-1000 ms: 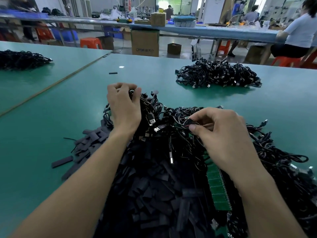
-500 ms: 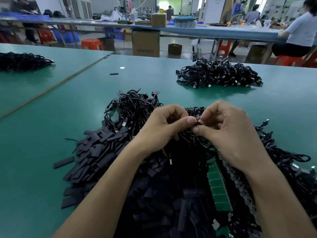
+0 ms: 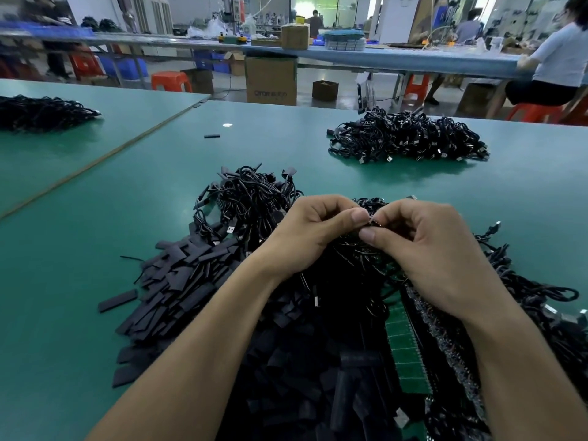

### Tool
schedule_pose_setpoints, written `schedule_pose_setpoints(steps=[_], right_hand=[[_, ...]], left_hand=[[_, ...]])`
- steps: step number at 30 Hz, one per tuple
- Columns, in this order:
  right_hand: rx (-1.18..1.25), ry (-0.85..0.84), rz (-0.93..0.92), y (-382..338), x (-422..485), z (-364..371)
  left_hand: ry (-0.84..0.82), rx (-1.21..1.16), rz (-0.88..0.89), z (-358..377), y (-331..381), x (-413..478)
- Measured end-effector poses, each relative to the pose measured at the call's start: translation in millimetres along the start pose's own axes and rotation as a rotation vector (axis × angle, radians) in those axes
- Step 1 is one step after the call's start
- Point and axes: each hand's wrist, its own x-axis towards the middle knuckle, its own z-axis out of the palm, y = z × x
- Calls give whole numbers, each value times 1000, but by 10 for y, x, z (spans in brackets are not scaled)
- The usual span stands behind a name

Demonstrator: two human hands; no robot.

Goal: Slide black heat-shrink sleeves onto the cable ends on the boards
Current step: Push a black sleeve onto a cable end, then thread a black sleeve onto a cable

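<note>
The left hand (image 3: 311,237) and right hand (image 3: 436,249) meet above a tangled heap of thin, glossy black cables (image 3: 251,198). Each has a narrow grip, thumb and forefinger pinching one small dark cable end (image 3: 374,221) between them; I cannot tell whether a sleeve is on it. Flat, matte black sleeves (image 3: 178,281) lie piled below the left hand. Green boards (image 3: 404,345) lie under the right wrist. A far cable pile (image 3: 407,138), a left cable pile (image 3: 41,111) and one stray sleeve (image 3: 212,136) lie well apart on the smooth green surface (image 3: 95,218).

Two bare forearms end in a bare left hand (image 3: 305,237) and right hand (image 3: 436,249), nails short.
</note>
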Motion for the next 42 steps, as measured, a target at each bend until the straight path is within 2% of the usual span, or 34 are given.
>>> schedule_pose_setpoints(steps=[8,10,13,15,19,21,24,28,30,32,36,38,40,42], right_hand=[[89,-89,-72,-37,-1,31],[80,-94,-67,-50,-13,33],[27,-30,-41,-72,-18,35],[-11,44,-15,-73,-6,32],[-126,226,51,-50,7,6],[-177,251,97,-27,-2,-7],[-184,243,123,-27,-10,11],[-207,148,108,-117,-21,73],[-215,98,106,-151,-39,87],[-239,72,67,-194,-66,109],[-377,111,-128,-347,-119,219],[-406,105,-235,-441,-147,307],[-386,18,-298,-520,-179,420],[-382,-160,-277,-568,-206,557]], left_hand=[[-77,-127,-63,-53,51,-13],[38,-116,-33,-30,66,-18],[379,-113,60,-47,120,-29],[541,-160,162,-107,205,-61],[641,-339,333,-156,395,-149],[713,-331,375,-154,514,-173],[834,-168,538,-226,719,-191],[931,130,756,-307,859,-243],[937,193,737,-322,813,-255],[936,243,606,-334,715,-268],[848,367,290,-340,514,-249],[766,392,215,-344,462,-227],[694,421,187,-340,432,-223],[670,413,180,-340,430,-233]])
